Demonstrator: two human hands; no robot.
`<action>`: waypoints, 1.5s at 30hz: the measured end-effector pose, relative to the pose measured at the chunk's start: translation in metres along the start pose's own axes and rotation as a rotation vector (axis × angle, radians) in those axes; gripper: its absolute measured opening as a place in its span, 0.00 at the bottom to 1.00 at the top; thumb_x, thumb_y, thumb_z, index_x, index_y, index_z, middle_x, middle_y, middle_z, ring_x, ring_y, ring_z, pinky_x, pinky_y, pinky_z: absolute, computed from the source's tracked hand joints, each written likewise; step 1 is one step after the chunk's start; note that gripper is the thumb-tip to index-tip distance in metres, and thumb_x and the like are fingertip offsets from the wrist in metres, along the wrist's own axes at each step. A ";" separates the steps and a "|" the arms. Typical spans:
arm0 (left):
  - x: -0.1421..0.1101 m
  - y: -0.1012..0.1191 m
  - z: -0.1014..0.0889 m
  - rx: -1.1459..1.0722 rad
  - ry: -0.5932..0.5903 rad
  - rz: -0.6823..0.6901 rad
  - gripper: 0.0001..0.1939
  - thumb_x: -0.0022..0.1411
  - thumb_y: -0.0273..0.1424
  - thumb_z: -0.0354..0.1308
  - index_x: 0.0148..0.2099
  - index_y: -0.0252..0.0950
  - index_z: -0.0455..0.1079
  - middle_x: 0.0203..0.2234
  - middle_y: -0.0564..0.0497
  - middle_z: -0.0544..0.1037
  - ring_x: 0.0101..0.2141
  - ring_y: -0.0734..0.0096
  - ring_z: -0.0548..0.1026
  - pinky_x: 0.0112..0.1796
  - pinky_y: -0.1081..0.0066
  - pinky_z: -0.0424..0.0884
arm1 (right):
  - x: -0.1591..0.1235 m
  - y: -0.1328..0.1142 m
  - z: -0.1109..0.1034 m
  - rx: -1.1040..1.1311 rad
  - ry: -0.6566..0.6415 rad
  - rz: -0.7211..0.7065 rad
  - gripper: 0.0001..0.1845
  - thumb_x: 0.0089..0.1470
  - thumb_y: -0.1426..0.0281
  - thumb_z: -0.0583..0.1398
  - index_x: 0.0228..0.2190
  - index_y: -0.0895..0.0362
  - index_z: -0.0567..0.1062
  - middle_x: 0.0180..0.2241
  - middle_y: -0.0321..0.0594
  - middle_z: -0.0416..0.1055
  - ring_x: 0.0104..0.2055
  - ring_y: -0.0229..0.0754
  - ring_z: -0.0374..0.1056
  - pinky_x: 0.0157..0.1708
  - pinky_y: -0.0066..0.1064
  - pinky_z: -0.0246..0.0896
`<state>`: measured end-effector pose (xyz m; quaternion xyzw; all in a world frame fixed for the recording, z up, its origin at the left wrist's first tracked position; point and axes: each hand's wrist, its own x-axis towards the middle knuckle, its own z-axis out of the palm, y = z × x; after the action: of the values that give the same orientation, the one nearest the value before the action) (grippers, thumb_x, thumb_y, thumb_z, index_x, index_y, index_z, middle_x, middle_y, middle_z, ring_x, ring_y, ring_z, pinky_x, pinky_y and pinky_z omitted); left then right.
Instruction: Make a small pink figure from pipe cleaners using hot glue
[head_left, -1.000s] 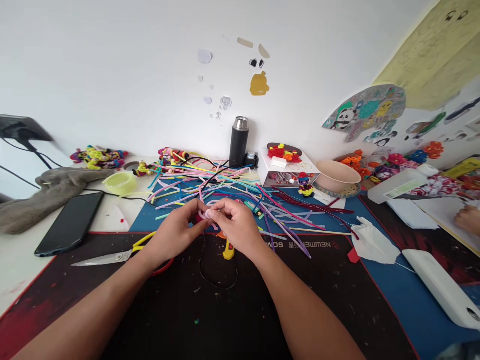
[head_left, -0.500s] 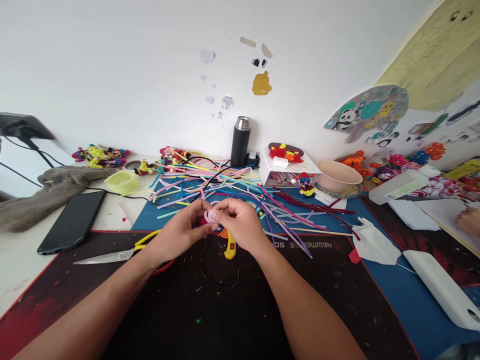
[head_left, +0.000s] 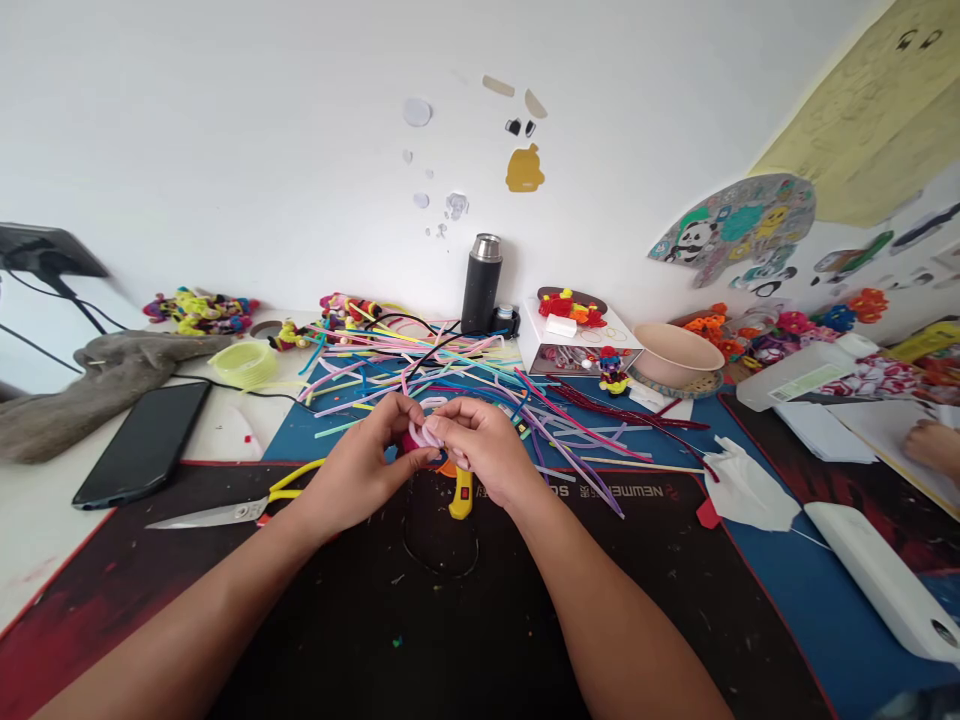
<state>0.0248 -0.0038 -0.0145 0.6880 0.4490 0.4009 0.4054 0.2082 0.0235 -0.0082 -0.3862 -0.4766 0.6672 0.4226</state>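
Between my two hands is a pale lilac pipe cleaner (head_left: 424, 433), coiled into a small loop with a dark pink part beside it. My left hand (head_left: 375, 455) pinches it from the left, fingers curled over. From the right, my right hand (head_left: 484, 445) grips the loop between thumb and fingers. Fingertips hide much of the piece. A yellow-handled tool (head_left: 460, 497), perhaps a glue gun, lies just below my right hand. Scissors (head_left: 232, 513) with yellow and red handles rest under my left wrist. Loose coloured pipe cleaners (head_left: 360, 375) are heaped beyond my hands.
A black flask (head_left: 481, 285) stands by the wall, with a white box (head_left: 544, 345) and a beige bowl (head_left: 679, 355) to its right. A phone (head_left: 142, 445) and driftwood (head_left: 112, 365) lie left. At far right another person's hand (head_left: 934, 440) rests near papers.
My hands have shifted very slightly to the right, and the fingers have moved a little around the lilac loop. Everything on the table stays in place.
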 end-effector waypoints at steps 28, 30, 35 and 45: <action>-0.009 0.006 0.002 0.500 0.278 0.353 0.08 0.71 0.31 0.61 0.49 0.43 0.67 0.38 0.53 0.84 0.34 0.68 0.84 0.35 0.73 0.78 | -0.004 0.004 0.010 0.186 -0.051 0.140 0.17 0.52 0.57 0.69 0.37 0.53 0.73 0.23 0.26 0.67 0.16 0.31 0.62 0.13 0.24 0.44; -0.008 0.006 0.003 0.510 0.270 0.377 0.08 0.71 0.30 0.61 0.50 0.43 0.67 0.38 0.54 0.84 0.34 0.68 0.84 0.34 0.73 0.78 | -0.004 0.004 0.011 0.250 -0.046 0.166 0.17 0.50 0.58 0.70 0.36 0.53 0.73 0.22 0.25 0.64 0.15 0.30 0.59 0.14 0.23 0.41; -0.007 0.004 0.001 0.602 0.215 0.499 0.07 0.73 0.27 0.59 0.50 0.42 0.67 0.37 0.53 0.85 0.34 0.68 0.85 0.37 0.73 0.78 | -0.004 0.005 0.015 0.362 -0.018 0.205 0.17 0.47 0.61 0.71 0.34 0.53 0.71 0.23 0.26 0.66 0.15 0.27 0.52 0.16 0.24 0.33; -0.002 0.004 0.000 0.724 0.123 0.481 0.10 0.74 0.28 0.55 0.53 0.38 0.74 0.38 0.45 0.87 0.36 0.59 0.86 0.37 0.66 0.79 | -0.001 0.010 0.016 0.367 0.066 0.183 0.12 0.44 0.67 0.66 0.32 0.54 0.72 0.21 0.26 0.66 0.16 0.27 0.49 0.18 0.25 0.30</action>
<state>0.0253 -0.0070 -0.0112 0.8456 0.4109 0.3409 0.0058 0.1917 0.0161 -0.0138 -0.3661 -0.2957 0.7654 0.4389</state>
